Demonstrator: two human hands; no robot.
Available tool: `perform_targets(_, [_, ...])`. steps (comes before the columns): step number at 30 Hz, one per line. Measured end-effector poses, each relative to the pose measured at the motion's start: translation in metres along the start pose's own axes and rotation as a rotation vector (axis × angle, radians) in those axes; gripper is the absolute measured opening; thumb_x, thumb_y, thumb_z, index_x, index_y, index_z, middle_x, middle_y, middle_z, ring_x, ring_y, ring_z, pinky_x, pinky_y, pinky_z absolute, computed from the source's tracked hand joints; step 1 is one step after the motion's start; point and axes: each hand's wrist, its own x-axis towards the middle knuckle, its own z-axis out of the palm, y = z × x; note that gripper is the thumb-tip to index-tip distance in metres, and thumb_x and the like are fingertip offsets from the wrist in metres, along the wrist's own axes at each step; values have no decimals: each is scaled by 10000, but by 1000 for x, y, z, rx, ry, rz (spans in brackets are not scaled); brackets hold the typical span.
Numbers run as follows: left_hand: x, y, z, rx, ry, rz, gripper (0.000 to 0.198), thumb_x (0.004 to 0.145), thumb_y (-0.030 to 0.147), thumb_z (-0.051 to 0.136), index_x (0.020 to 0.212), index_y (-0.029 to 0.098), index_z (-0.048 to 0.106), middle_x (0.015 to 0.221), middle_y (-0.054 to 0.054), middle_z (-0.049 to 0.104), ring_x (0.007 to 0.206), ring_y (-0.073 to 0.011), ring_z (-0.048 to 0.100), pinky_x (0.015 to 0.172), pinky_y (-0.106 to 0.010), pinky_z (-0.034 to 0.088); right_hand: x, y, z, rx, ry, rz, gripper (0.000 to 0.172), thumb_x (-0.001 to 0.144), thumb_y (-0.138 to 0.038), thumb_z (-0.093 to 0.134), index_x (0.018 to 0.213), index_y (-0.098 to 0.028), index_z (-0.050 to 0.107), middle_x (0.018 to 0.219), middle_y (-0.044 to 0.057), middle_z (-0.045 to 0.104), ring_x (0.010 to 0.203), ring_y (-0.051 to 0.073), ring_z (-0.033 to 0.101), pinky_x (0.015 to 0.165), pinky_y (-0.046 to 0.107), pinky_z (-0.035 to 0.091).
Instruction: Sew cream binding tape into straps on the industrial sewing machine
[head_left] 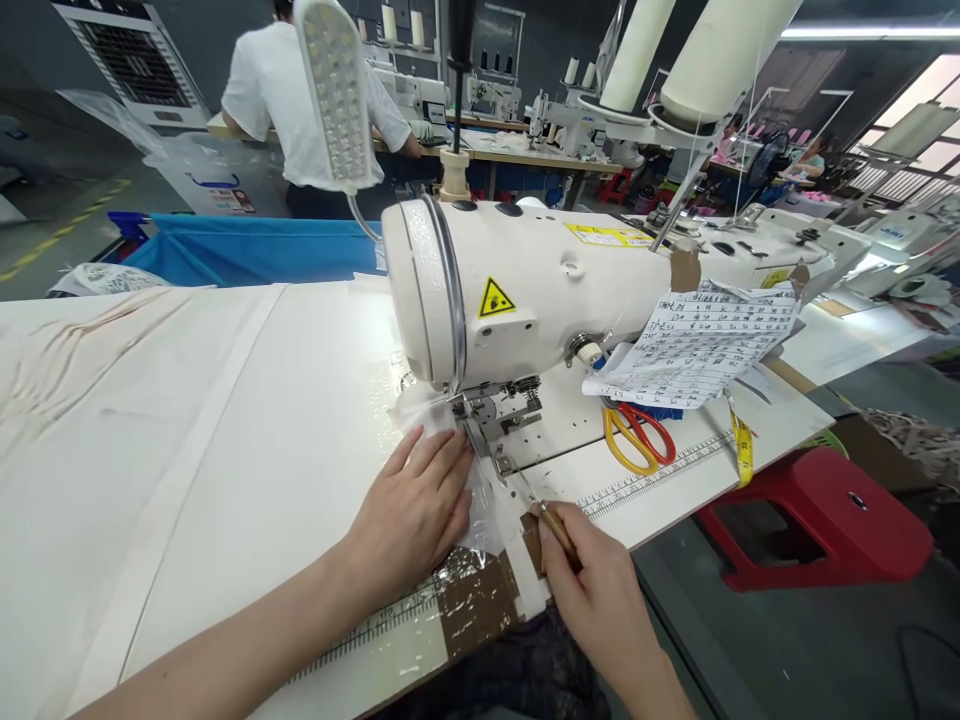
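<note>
My left hand point(429, 490) lies with fingers stretched on thin white fabric point(480, 525), close to the presser foot point(463, 408) of a white sewing machine point(517, 290). The fabric runs under the foot, and the needle point is hard to make out. Low on the right, my right hand point(596, 585) is closed round the wooden handle of an awl point(553, 522). Its thin metal shaft points up and left toward the metal guide point(504, 462) on the machine bed. A white strip point(525, 570) passes between the hands to the table's front edge.
Scissors point(634, 440) with yellow and red handles lie right of the machine, beside a handwritten sheet point(697, 345). A yellow tape measure point(742, 450) hangs at the edge above a red stool point(832, 520). Behind stand a blue cloth bin point(262, 245) and a person in white point(274, 100).
</note>
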Motion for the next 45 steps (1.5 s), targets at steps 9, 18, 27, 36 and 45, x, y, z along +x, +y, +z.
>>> perform_targets(9, [-3, 4, 0, 21, -27, -3, 439, 999, 228, 338, 1272, 81, 650, 1331, -143, 647, 1264, -303, 550, 1148, -503, 336, 3, 6, -3, 85, -20, 56, 252, 1023, -309, 416, 1019, -184, 635, 719, 7, 662, 571, 161, 596, 517, 230, 440])
perform_targets(18, [-3, 6, 0, 28, -27, -10, 450, 1035, 286, 328, 1285, 76, 638, 1342, -149, 638, 1281, -295, 540, 1160, -493, 318, 4, 5, -4, 100, -26, 67, 275, 1028, -337, 418, 1013, -179, 643, 705, 3, 638, 566, 156, 580, 508, 228, 417])
perform_targets(27, [-4, 6, 1, 14, -36, -9, 431, 1029, 254, 327, 1284, 87, 632, 1356, -151, 626, 1267, -298, 551, 1129, -488, 363, 4, 4, -5, 106, -19, 68, 274, 1019, -323, 424, 1017, -174, 654, 712, 13, 658, 567, 159, 583, 510, 231, 439])
perform_targets(36, [-5, 6, 1, 2, -72, -22, 446, 1027, 261, 321, 1320, 79, 604, 1384, -154, 607, 1292, -303, 533, 1135, -492, 360, -3, 9, 2, 213, 60, 143, 306, 1024, -389, 472, 1268, -227, 560, 750, 4, 665, 536, 157, 596, 454, 215, 445])
perform_targets(45, [-1, 0, 2, -1, -66, -18, 445, 1019, 254, 349, 1329, 41, 587, 1382, -174, 603, 1292, -322, 533, 1119, -499, 385, -5, -5, 4, 327, 153, 136, 200, 1025, -341, 490, 1162, -245, 601, 744, -14, 589, 564, 141, 537, 490, 216, 448])
